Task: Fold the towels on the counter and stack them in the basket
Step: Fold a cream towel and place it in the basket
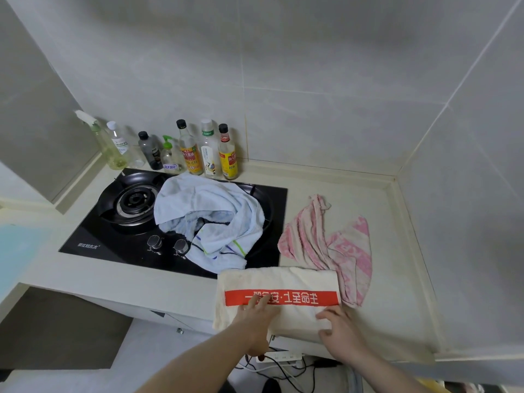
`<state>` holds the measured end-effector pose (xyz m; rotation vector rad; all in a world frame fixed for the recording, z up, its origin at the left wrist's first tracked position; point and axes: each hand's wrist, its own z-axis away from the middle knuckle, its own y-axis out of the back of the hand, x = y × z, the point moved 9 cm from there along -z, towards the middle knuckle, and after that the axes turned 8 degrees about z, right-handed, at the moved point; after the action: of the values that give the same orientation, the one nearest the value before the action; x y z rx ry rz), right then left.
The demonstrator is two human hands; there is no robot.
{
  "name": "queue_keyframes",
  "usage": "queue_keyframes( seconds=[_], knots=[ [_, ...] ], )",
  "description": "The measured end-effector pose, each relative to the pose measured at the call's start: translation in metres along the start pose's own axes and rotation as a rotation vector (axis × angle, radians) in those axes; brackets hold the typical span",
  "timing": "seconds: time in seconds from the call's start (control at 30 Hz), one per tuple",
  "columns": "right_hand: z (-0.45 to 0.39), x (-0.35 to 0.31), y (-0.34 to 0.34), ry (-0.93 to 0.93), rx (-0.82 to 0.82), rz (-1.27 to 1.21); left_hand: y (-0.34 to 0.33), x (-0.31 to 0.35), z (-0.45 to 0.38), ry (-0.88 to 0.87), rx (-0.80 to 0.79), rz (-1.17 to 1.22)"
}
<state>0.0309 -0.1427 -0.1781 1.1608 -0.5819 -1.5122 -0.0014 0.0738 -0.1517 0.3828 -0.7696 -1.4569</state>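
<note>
Progress: 1 of 3 in work. Cream terry towel with red printed band (279, 282), front of black gas hob (173, 219), partly folded; left hand (255, 316) flat, right hand (338, 329) fingers loosely spread, both pressing. Crumpled light-blue towel (209, 214) on hob and pink striped towel (326, 245) right of it untouched. Basket not visible.

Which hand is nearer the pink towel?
Right. The right hand rests on the cream towel just below the pink towel; the left hand lies on the cream towel's left half, farther away.
</note>
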Motion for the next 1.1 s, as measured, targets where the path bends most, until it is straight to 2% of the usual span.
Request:
queue_keyframes(
  seconds=[0.27, 0.37, 0.47, 0.57, 0.67, 0.8, 0.87, 1.1],
  knots=[
    [0.0, 0.001, -0.002, -0.03, -0.061, -0.02, -0.004, -0.004, 0.004, 0.021, -0.165, 0.06],
    [0.002, 0.001, -0.003, -0.039, -0.075, -0.027, 0.003, 0.001, 0.002, 0.009, -0.112, 0.029],
    [0.003, 0.003, -0.003, -0.052, -0.082, -0.03, 0.005, 0.022, 0.001, -0.074, -0.023, -0.054],
    [0.002, 0.006, -0.005, -0.081, -0.099, -0.065, -0.012, 0.028, -0.001, -0.05, -0.114, -0.043],
    [0.0, 0.013, 0.002, -0.178, -0.035, -0.241, -0.015, 0.025, 0.0, -0.025, -0.146, 0.012],
    [0.008, 0.033, 0.027, -0.418, 0.233, -0.522, -0.01, 0.021, 0.003, -0.022, -0.146, 0.056],
    [0.01, 0.04, 0.03, -0.478, 0.274, -0.6, -0.011, 0.022, 0.003, -0.019, -0.141, 0.061],
    [-0.012, 0.042, -0.011, -0.614, 0.011, -0.998, -0.011, 0.021, 0.003, -0.033, -0.118, 0.03]
  ],
)
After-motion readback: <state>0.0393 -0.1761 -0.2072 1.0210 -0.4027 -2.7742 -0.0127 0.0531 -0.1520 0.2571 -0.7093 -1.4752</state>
